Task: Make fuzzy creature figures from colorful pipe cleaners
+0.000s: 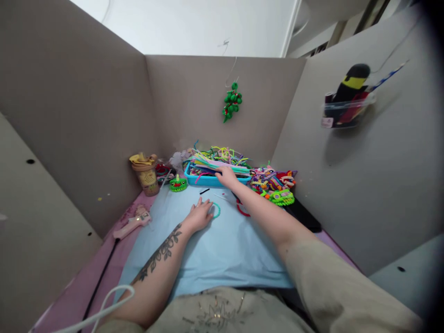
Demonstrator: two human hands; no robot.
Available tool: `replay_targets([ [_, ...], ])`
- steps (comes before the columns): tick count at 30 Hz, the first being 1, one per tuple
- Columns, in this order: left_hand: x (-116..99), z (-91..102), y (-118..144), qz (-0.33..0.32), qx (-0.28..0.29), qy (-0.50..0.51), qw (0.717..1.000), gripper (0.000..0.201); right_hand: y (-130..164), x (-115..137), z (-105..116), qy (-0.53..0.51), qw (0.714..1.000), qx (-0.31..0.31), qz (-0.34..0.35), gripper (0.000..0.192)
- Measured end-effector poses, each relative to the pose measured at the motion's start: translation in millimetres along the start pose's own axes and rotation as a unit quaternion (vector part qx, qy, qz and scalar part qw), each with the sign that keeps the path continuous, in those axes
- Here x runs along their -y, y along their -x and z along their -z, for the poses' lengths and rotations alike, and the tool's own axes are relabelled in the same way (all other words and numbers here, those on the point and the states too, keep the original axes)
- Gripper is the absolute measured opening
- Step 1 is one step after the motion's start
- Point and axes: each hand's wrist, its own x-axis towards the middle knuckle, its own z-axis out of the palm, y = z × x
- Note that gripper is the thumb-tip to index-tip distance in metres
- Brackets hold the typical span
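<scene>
My left hand [200, 214] rests flat on the light blue sheet [222, 249], fingers touching a small teal ring [217, 210] of pipe cleaner. My right hand [227, 176] reaches forward to the blue tray [194, 177] heaped with coloured pipe cleaners [218, 159]; its fingers are at the tray's front rim among the stems. Whether it grips one I cannot tell. A short black piece [204, 191] lies on the sheet between the hands.
A pink glue gun [133, 223] with a black cord lies at left. A cup [146, 173] and a small green figure [178, 184] stand near the back wall. Finished colourful pipe-cleaner pieces [275, 185] pile at right. A green ornament [231, 101] hangs on the grey partition.
</scene>
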Motion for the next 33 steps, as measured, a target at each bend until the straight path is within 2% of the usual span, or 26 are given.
replay_targets([
  [7,-6.1,3.0,5.0,-0.008,-0.009,-0.006,1.000,0.047,-31.6,15.1,-23.0,0.034,0.999,0.010,-0.022,0.047],
  [11,-7.9,3.3,5.4,-0.019,-0.006,-0.003,1.000,0.046,-49.7,16.5,-23.8,0.039,0.999,0.003,-0.011,0.043],
  [16,-9.1,4.0,6.0,-0.031,-0.009,-0.002,0.999,0.044,-74.1,32.5,-27.6,0.028,0.999,0.040,0.018,0.040],
  [22,-10.0,5.8,7.2,-0.031,-0.014,0.004,0.999,0.044,-83.7,50.2,-29.7,-0.038,0.997,-0.001,-0.072,0.038],
  [26,-11.3,7.8,7.6,-0.023,-0.012,0.009,1.000,0.046,-89.3,74.1,-30.3,-0.063,0.994,-0.032,-0.088,0.035],
  [28,-11.8,9.3,8.5,-0.027,-0.014,0.011,0.999,0.048,-94.6,99.4,-30.4,-0.088,0.994,-0.046,-0.046,0.037],
  [30,-12.0,11.7,9.9,-0.030,-0.021,0.012,0.999,0.050,-96.6,130.4,-26.5,-0.119,0.990,-0.069,0.034,0.045],
  [32,-12.1,14.9,11.1,-0.028,-0.030,0.014,0.999,0.054,-89.8,159.8,-16.2,-0.214,0.950,-0.136,0.182,0.049],
  [33,-12.1,16.6,11.3,-0.025,-0.033,0.016,0.999,0.055,-82.3,171.7,-8.6,-0.244,0.928,-0.160,0.233,0.051],
])
